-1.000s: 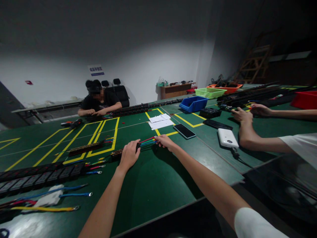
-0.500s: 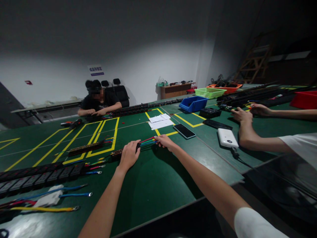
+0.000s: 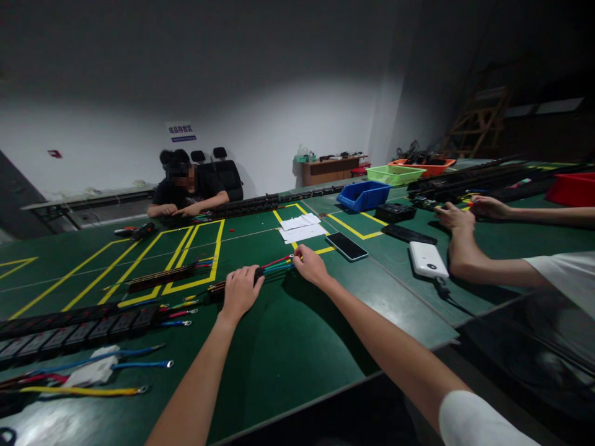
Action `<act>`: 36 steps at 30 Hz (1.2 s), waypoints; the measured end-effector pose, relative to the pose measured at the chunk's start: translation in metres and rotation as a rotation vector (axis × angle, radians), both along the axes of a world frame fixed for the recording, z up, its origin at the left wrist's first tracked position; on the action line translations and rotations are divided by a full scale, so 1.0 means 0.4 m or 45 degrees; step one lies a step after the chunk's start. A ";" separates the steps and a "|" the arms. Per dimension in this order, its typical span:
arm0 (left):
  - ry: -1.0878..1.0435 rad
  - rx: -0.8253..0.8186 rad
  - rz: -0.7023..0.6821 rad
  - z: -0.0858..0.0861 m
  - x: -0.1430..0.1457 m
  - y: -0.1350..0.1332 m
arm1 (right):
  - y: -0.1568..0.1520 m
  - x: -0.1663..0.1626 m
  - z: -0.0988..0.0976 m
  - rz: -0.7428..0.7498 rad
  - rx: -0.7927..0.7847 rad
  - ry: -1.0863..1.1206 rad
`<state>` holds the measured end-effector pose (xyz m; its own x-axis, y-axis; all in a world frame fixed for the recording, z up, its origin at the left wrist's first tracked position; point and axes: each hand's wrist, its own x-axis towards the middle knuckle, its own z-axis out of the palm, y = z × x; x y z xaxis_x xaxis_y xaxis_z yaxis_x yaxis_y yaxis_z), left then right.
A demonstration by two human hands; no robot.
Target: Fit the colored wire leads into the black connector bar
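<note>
My left hand (image 3: 242, 290) is closed over the end of a long black strip (image 3: 216, 290), pressing it to the green table. From that end, red, green and blue wires (image 3: 276, 265) run to the right. At their tips my right hand (image 3: 310, 265) is pinched, thumb and forefinger together; exactly which wire ends lie between the fingers is hard to make out. A metal terminal on the red wire shows just left of the fingertips. Beyond the right hand lie white papers (image 3: 303, 233) and a phone (image 3: 347, 246).
Left of me lie black socket strips (image 3: 100, 331) and lugged cables (image 3: 83, 391). A power drill (image 3: 136, 231) sits farther back. To the right are a white power bank (image 3: 426, 259), a blue bin (image 3: 363, 196) and a co-worker's hands (image 3: 458, 218). Another person sits across the table.
My right hand has shifted slightly up and right along the wire tips, its fingers more curled. My left hand stays on the black strip.
</note>
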<state>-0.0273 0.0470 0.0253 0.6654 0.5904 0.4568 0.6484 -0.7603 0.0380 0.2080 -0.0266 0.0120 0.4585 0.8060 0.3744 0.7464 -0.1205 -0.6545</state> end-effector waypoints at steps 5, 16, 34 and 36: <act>-0.038 -0.048 -0.008 0.011 -0.002 0.002 | -0.029 -0.010 0.022 0.149 0.142 -0.478; 0.021 -0.164 -0.029 0.062 -0.017 0.000 | -0.032 -0.008 0.049 0.461 0.220 -0.626; 0.074 -0.140 -0.035 0.056 -0.029 0.006 | -0.033 -0.048 0.056 0.472 0.114 -0.814; 0.075 -0.130 -0.041 0.053 -0.030 0.007 | -0.032 -0.052 0.052 0.467 0.097 -0.828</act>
